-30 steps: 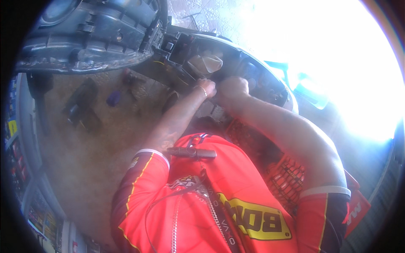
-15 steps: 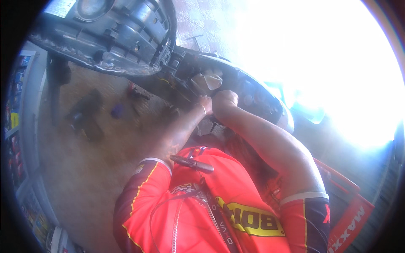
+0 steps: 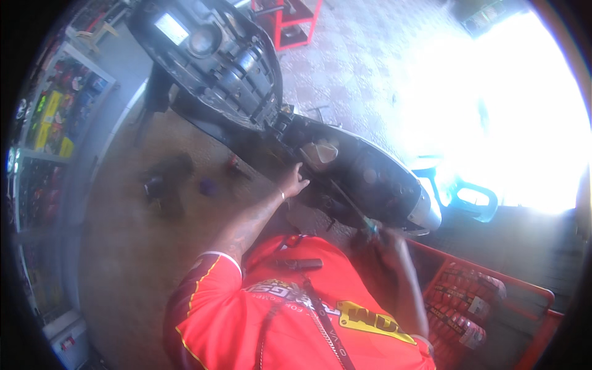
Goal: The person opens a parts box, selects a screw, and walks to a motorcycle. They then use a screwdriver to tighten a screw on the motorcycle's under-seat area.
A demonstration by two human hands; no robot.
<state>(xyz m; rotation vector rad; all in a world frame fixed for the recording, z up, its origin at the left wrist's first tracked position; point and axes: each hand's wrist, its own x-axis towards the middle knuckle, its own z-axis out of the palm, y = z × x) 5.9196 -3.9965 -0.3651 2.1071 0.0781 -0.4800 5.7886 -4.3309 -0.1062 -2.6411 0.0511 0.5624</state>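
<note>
My left hand (image 3: 292, 181) rests at the near edge of a dark scooter body (image 3: 357, 165), its thumb and fingers apart and nothing in it. To the right, my right hand (image 3: 391, 246) is closed around the teal handle of a long-shafted screwdriver (image 3: 351, 201). The shaft slants up and left over the scooter's near side; where its tip ends is hard to make out. A pale, cup-like translucent piece (image 3: 320, 154) sits in the opening just beyond my left hand. The scooter's seat (image 3: 231, 74) is tipped up, underside showing.
Glass-fronted shelves (image 3: 61, 117) line the left. Dark parts (image 3: 161, 185) and a purple object (image 3: 208, 187) lie on the brown floor. A red rack with packaged goods (image 3: 468, 296) stands close at my right. A red trolley (image 3: 296, 24) is at the far side, and glare fills the upper right.
My right hand has left the scooter's opening and come back toward me on the right, now with the screwdriver visible. My left hand's fingers have spread. The whole view has shifted.
</note>
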